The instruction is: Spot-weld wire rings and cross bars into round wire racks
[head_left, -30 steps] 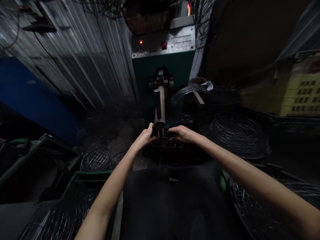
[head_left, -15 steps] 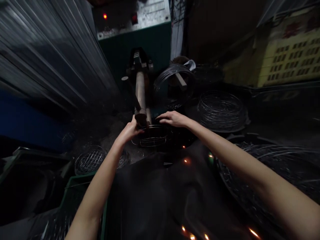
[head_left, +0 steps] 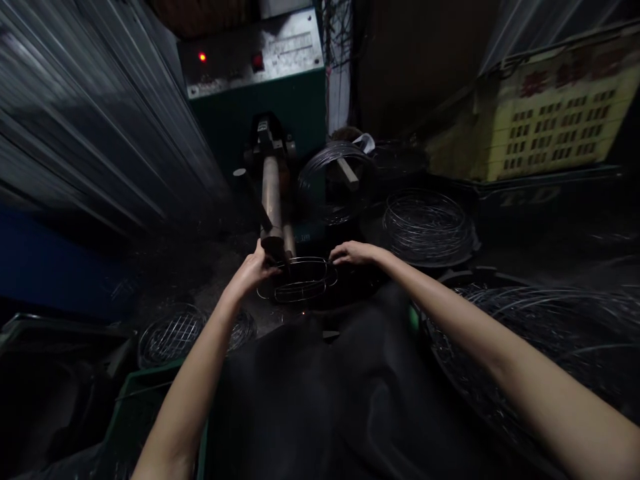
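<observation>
A round wire frame (head_left: 301,285) of thin metal rings sits low between my hands, just under the electrode arm (head_left: 271,200) of a spot welder. My left hand (head_left: 253,272) is closed on the frame's left side, beside the arm's end. With fingers pinched together, my right hand (head_left: 351,253) grips the frame's right edge. The exact contact at the fingertips is dark and hard to make out.
The green welder body (head_left: 280,107) stands ahead. Coiled wire rings (head_left: 340,157) hang to its right. A heap of wire rings (head_left: 425,223), a yellow crate (head_left: 550,137), wire grids (head_left: 175,333) and a green crate (head_left: 125,407) surround me.
My right hand has gone from hovering with outstretched fingers to pinching the wire frame's right edge. Sparks flying over the dark apron have mostly died out. The whole view has shifted slightly.
</observation>
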### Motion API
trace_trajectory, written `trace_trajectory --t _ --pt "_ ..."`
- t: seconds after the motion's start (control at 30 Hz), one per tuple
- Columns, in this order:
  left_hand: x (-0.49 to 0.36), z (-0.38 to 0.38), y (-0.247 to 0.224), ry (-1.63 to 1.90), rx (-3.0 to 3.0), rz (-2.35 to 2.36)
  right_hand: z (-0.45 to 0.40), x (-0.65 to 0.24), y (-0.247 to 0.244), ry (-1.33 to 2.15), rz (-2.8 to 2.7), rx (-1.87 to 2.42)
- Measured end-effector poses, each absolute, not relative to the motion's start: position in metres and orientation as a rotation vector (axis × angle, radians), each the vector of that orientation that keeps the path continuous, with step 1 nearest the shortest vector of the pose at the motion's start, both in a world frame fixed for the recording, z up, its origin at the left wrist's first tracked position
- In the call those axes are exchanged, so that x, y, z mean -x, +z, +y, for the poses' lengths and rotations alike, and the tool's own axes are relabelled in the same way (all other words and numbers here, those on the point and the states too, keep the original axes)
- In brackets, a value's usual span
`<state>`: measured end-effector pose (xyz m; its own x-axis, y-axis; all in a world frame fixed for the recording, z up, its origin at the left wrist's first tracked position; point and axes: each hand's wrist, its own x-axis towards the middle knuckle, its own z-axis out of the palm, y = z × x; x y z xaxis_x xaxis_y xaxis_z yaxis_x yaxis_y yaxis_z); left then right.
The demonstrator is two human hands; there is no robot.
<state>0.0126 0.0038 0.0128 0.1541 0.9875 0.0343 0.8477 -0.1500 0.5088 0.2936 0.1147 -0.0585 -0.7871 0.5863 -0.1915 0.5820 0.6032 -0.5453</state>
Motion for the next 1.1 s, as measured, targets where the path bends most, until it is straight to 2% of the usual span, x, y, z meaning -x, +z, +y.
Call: trace_trajectory --t 0.17,0.37,0.57,0.8,1.1 --pt "-0.004 0.003 0.006 0.550 -1.961 1.739 0.111 -0.300 -0.053 1.086 -2.683 0.963" --pt "0.034 -0.014 -0.025 0.666 -1.764 1.582 0.094 -0.275 -0.012 0.863 -2.767 0.841" --pt "0.025 -0.032 -0.013 0.834 -2.071 1.727 0.082 -0.242 0.013 0.796 -2.909 0.708" --pt "-0.005 -0.011 -0.009 0.531 -2.293 1.659 0.079 -0.230 0.025 0.684 -2.970 0.782" --pt "-0.005 -0.011 -0.004 0.598 -2.234 1.656 0.083 -0.229 0.022 0.720 -2.918 0.796"
